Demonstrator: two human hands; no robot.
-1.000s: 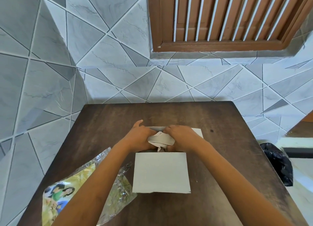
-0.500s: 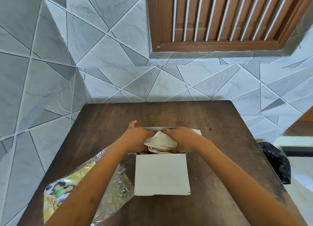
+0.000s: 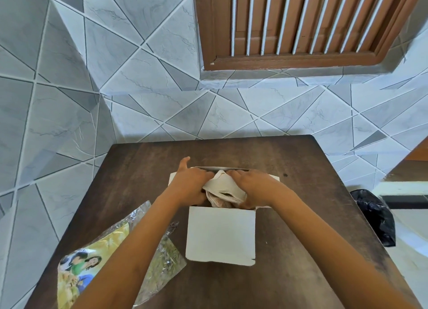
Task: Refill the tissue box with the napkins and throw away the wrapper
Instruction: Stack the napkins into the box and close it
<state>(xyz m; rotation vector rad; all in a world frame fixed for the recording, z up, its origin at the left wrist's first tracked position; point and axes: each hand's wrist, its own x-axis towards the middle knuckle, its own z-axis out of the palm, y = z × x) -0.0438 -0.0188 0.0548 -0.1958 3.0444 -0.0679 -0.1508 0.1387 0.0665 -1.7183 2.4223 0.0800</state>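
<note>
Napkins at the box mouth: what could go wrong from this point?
1. The napkins bow upward, squeezed between the left hand and right hand. Pushed down like this, they may crumple or jam against the tissue box walls instead of lying flat.
2. The wrapper lies at the near left edge of the table, partly under the left forearm. Drawing that arm back could sweep it to the floor.

I count one left hand [image 3: 191, 184], one right hand [image 3: 256, 188], one white cardboard box [image 3: 221, 234], one white napkin wad [image 3: 223, 188], one printed plastic wrapper [image 3: 92, 262].
</note>
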